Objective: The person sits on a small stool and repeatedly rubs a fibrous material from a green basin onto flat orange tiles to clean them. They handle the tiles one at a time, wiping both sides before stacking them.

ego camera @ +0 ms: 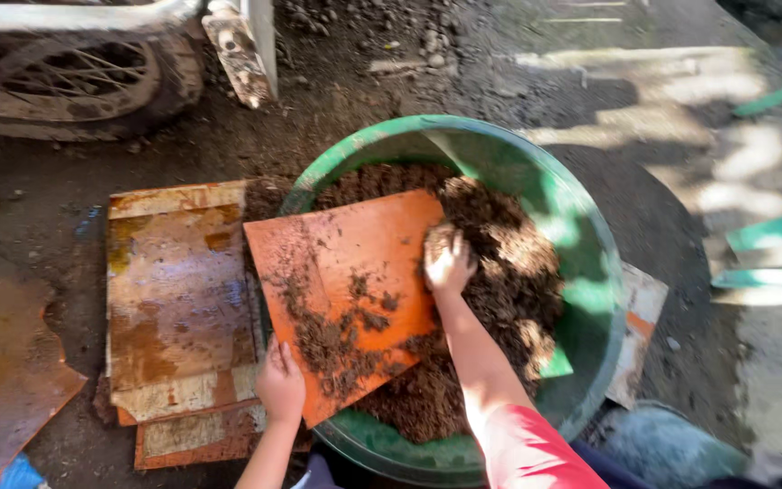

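1. Left hand grips the lower corner of the orange board, which lies tilted across the green basin.
2. Right hand rests curled, palm down, on the soil at the board's edge; whether it clutches soil, I cannot tell.
3. Risk: a 1-handed corner grip may let the board slip, spilling soil over the rim.
4. Surroundings: outdoor dirt ground, rusty sheets beside the basin, wheel beyond.

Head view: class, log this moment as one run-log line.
left hand: grips orange board edge | right hand: in soil | green basin: holds soil
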{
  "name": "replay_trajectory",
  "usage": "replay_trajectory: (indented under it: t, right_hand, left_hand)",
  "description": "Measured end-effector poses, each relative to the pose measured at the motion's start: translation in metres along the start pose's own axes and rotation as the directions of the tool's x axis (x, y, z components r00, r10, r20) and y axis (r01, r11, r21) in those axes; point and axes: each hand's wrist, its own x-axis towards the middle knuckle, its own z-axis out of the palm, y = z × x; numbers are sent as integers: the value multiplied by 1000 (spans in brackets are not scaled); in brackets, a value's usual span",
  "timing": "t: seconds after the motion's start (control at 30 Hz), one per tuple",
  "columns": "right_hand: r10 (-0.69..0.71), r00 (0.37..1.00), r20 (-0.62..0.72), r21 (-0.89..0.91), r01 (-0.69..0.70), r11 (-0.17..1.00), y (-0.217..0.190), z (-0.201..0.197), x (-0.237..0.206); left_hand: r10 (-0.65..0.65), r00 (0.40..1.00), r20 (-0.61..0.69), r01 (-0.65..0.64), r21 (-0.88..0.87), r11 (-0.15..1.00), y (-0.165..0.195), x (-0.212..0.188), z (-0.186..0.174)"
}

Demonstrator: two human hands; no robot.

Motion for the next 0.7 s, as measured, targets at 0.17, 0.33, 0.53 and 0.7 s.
replay_trajectory:
  t: [0.17,0.33,0.53,0.7]
  right_hand:
    - [-330,920,-211,-7,336,942,-62,19,0]
    - [-650,649,-396,103,735,671,-161,39,-29]
    - [-865,325,-383,126,946,300,-180,33,-54]
    - [-932,-3,-361,32,999,-16,-173,19,-48]
  left_hand:
    - [-212,962,171,185,161,969,7,4,-1]
    - [223,964,-143,-217,56,975,3,3,-1]
    - [38,999,8,-38,31,999,8,12,1]
    - [30,998,48,-32,42,999,14,13,-5]
